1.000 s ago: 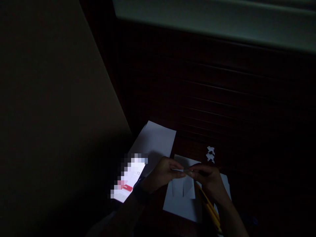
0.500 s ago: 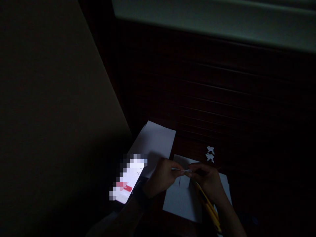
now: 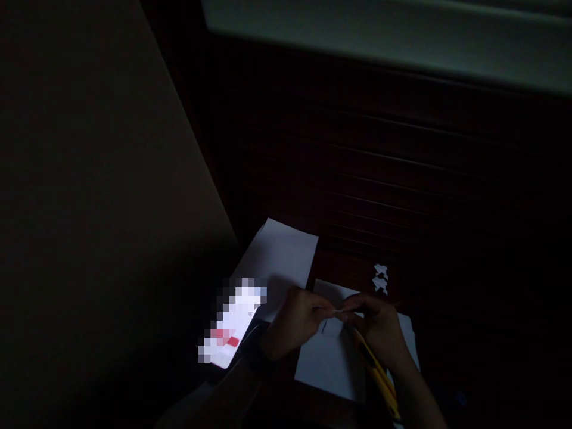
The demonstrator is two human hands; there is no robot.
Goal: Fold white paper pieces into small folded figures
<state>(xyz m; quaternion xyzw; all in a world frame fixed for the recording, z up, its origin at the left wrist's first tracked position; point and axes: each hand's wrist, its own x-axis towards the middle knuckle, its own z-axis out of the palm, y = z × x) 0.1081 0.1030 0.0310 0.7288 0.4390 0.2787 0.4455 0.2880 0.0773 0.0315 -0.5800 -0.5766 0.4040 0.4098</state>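
Over a white sheet of paper [image 3: 330, 369], both my hands meet at the fingertips. My left hand [image 3: 292, 322] is closed in a pinch on a small strip of white paper [image 3: 338, 310]. From the other side my right hand [image 3: 379, 328] pinches the same strip, which the fingers mostly cover. A yellow utility knife [image 3: 379, 378] slants down from beneath my right hand; I cannot tell if the palm grips it. The sheet below has a short dark slit in its upper part. A dark band circles my left wrist.
A phone [image 3: 235, 328] with a lit screen stands at the left, partly blurred out. Behind it lies another white sheet [image 3: 286, 250]. Small cut paper shapes [image 3: 380, 279] lie beyond my right hand. More paper [image 3: 409, 336] shows under my right forearm. The room is dim.
My fingertips have drawn closer together and cover more of the paper strip. My left hand has shifted slightly right. The knife and sheets stay about where they were.
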